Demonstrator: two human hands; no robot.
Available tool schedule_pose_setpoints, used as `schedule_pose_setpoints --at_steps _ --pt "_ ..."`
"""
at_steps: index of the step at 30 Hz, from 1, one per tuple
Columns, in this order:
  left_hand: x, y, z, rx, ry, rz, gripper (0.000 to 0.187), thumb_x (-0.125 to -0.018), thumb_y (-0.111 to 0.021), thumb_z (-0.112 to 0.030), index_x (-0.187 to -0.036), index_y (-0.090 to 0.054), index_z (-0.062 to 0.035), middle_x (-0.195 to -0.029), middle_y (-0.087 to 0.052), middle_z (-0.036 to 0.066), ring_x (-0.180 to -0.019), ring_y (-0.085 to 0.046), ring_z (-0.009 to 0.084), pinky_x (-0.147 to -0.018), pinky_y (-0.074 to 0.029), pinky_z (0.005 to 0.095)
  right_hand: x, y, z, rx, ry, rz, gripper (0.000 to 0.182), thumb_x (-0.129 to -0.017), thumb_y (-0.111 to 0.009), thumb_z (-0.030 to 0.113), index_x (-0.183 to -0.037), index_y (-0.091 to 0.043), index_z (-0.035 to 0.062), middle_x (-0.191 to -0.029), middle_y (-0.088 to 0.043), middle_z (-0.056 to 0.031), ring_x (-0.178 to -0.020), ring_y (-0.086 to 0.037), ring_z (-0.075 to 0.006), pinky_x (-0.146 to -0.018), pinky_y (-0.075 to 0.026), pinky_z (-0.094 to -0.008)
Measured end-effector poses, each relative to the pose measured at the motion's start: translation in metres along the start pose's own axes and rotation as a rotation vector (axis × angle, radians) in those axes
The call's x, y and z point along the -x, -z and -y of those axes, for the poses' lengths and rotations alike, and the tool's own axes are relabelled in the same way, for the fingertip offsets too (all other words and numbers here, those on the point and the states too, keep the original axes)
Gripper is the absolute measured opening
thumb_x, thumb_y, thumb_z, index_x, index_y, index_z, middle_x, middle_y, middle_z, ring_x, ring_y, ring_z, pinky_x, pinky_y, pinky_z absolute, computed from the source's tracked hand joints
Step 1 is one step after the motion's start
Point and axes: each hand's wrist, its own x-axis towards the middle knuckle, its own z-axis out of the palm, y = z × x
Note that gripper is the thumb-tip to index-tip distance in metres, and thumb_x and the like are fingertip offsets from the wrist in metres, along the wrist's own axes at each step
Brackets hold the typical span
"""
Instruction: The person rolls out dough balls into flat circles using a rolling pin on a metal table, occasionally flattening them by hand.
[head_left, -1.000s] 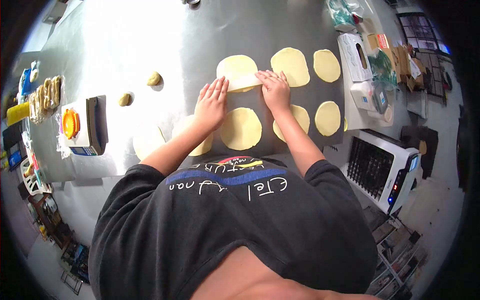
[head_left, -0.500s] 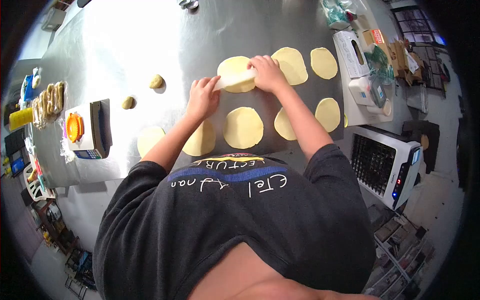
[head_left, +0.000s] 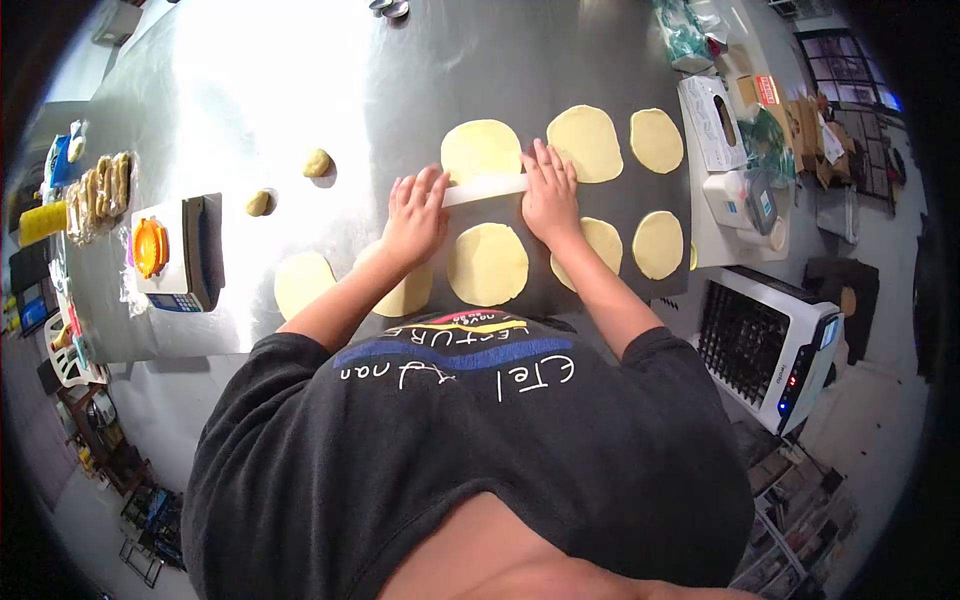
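Note:
A white rolling pin (head_left: 485, 189) lies across the near edge of a flattened dough round (head_left: 481, 150). My left hand (head_left: 416, 220) rests on the pin's left end, its fingers stretched forward and somewhat apart. On the other end lies my right hand (head_left: 551, 195), palm down with fingers extended over the pin. Both pin ends are hidden beneath the hands. Another dough round (head_left: 487, 264) lies just on my side of the pin. To the right of my right hand is a larger dough round (head_left: 585, 144). My left forearm partly covers one more round (head_left: 405, 293).
The steel table (head_left: 300, 60) holds several dough rounds, two small dough balls (head_left: 317, 163), (head_left: 259, 203), and a scale (head_left: 178, 285) with an orange dough press (head_left: 150, 249). Bagged dough sticks (head_left: 100, 198) lie far left. Boxes (head_left: 712, 123) stand right, above an air cooler (head_left: 768, 348).
Both hands and the rolling pin have moved toward my body, from the middle of the dough round to its near edge. My fingers are straighter now, and the pin is more level.

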Motion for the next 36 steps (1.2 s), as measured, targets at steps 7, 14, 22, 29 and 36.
schedule_pose_setpoints --at_steps 7,14,22,29,36 --pt "-0.002 -0.002 0.013 0.154 -0.003 0.028 0.047 -0.083 -0.058 -0.015 -0.129 -0.048 -0.0075 -0.126 -0.046 0.017 -0.114 -0.042 0.0368 -0.097 -0.032 0.0506 -0.003 -0.004 0.002 -0.044 0.03 -0.064 0.024 -0.071 -0.053 0.012 -0.094 -0.05 0.0117 -0.095 -0.046 -0.0069 -0.091 -0.045 -0.0258 -0.079 -0.034 -0.0401" --pt "-0.047 -0.003 0.008 -0.152 0.269 -0.002 0.057 -0.093 -0.039 -0.035 -0.138 -0.038 0.0011 -0.15 -0.023 0.02 -0.142 -0.008 0.0377 -0.111 -0.002 0.0585 -0.063 -0.017 0.014 0.024 -0.107 -0.038 0.023 -0.07 -0.055 0.018 -0.091 -0.049 0.0119 -0.091 -0.05 -0.0069 -0.089 -0.048 -0.027 -0.077 -0.035 -0.042" --pt "-0.114 -0.001 0.047 -0.06 0.4 -0.204 0.063 -0.095 -0.034 -0.035 -0.141 -0.025 0.0075 -0.151 -0.014 0.025 -0.143 -0.003 0.0385 -0.113 -0.002 0.0549 -0.143 -0.039 -0.001 0.007 -0.092 -0.145 0.026 -0.07 -0.052 0.017 -0.094 -0.046 0.012 -0.093 -0.05 -0.0083 -0.087 -0.047 -0.0291 -0.075 -0.035 -0.0438" --pt "-0.162 0.006 0.076 -0.052 0.288 -0.578 0.065 -0.095 -0.036 -0.034 -0.143 -0.02 0.0057 -0.152 -0.009 0.026 -0.142 0.0 0.0402 -0.113 0.0 0.0539 -0.204 -0.051 -0.012 0.037 0.044 -0.563 0.033 -0.069 -0.052 0.018 -0.102 -0.046 0.0144 -0.096 -0.047 -0.0068 -0.087 -0.044 -0.0275 -0.078 -0.032 -0.0445" --pt "-0.149 0.046 0.084 0.323 0.295 -0.533 0.036 -0.09 -0.05 -0.018 -0.121 -0.054 -0.0009 -0.127 -0.052 0.021 -0.12 -0.047 0.0359 -0.102 -0.036 0.0421 -0.204 -0.011 -0.036 -0.339 -0.069 -0.136 0.026 -0.078 -0.052 0.013 -0.103 -0.059 0.0166 -0.112 -0.06 -0.0059 -0.105 -0.054 -0.0264 -0.088 -0.042 -0.0428"
